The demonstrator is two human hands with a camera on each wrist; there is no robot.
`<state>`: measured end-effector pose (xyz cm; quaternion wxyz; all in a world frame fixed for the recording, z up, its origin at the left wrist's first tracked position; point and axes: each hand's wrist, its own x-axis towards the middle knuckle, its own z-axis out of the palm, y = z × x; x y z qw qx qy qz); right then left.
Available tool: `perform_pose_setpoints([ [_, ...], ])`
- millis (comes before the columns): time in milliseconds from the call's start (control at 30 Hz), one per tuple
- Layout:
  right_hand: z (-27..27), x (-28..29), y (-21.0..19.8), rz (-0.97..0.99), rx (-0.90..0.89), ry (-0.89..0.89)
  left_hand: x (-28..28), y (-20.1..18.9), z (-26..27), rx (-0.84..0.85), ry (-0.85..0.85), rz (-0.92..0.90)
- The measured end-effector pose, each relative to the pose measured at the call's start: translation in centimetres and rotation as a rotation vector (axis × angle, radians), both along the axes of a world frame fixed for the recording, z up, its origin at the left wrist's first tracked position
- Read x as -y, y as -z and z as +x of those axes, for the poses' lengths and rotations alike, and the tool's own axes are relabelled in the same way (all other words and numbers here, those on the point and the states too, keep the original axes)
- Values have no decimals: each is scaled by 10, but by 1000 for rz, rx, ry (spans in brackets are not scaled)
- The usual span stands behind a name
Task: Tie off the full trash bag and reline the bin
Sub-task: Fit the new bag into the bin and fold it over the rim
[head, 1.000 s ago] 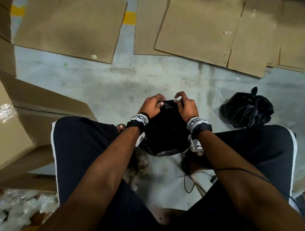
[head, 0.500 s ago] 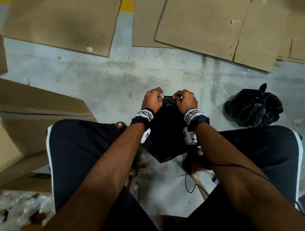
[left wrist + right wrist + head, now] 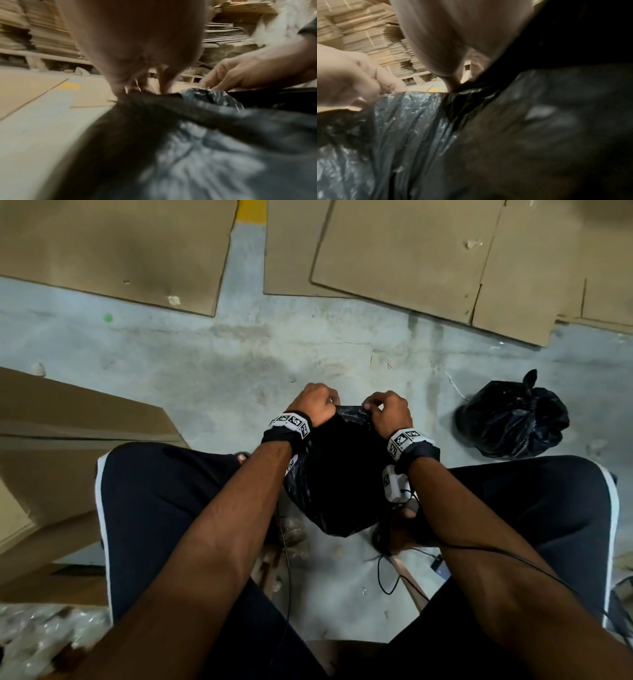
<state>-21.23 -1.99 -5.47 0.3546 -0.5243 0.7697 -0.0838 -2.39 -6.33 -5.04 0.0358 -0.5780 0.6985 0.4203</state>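
A black trash bag (image 3: 342, 474) hangs between my knees over the concrete floor. My left hand (image 3: 317, 407) pinches its top edge on the left and my right hand (image 3: 387, 410) pinches it on the right, with the rim stretched between them. In the left wrist view my left hand (image 3: 137, 86) grips bunched black bag plastic (image 3: 205, 135), with the right hand (image 3: 240, 75) beyond. In the right wrist view my right hand (image 3: 455, 82) pinches the bag rim (image 3: 419, 121). A second black bag (image 3: 513, 419), knotted at its top, sits on the floor to the right. No bin shows.
Flat cardboard sheets (image 3: 411, 251) cover the floor ahead. A cardboard box (image 3: 51, 457) stands at the left, with clear crumpled plastic (image 3: 41, 642) near my left leg. A thin cable (image 3: 390, 577) trails on the floor under my legs. Stacked cardboard (image 3: 42, 27) fills the background.
Both hands have drawn slightly apart along the bag's top edge, widening the rim between them. The bag stays between my knees, and the camera view has tilted a little.
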Motion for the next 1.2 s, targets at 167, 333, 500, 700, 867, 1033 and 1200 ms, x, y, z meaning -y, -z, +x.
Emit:
perform_pose_setpoints([
  [167, -16, -24, -6, 24, 47, 28, -14, -4, 1, 94, 92, -32],
  [333, -21, -39, -14, 29, -15, 84, -28, -12, 10, 306, 34, -109],
  [500, -21, -44, -9, -39, 47, 161, -33, -18, 4, 300, 61, -164],
  [700, -29, -46, -2, -54, 167, 326, -26, -21, -50, 93, 251, -277],
  [867, -47, -54, 4, 26, 295, 386, -12, -10, -80, 68, 380, -115],
  [1033, -63, -59, 11, 131, 340, 464, -4, -1, -90, 29, 294, 92],
  [1200, -68, -62, 21, 206, 469, 548, 1, 9, -85, 47, 249, 89],
])
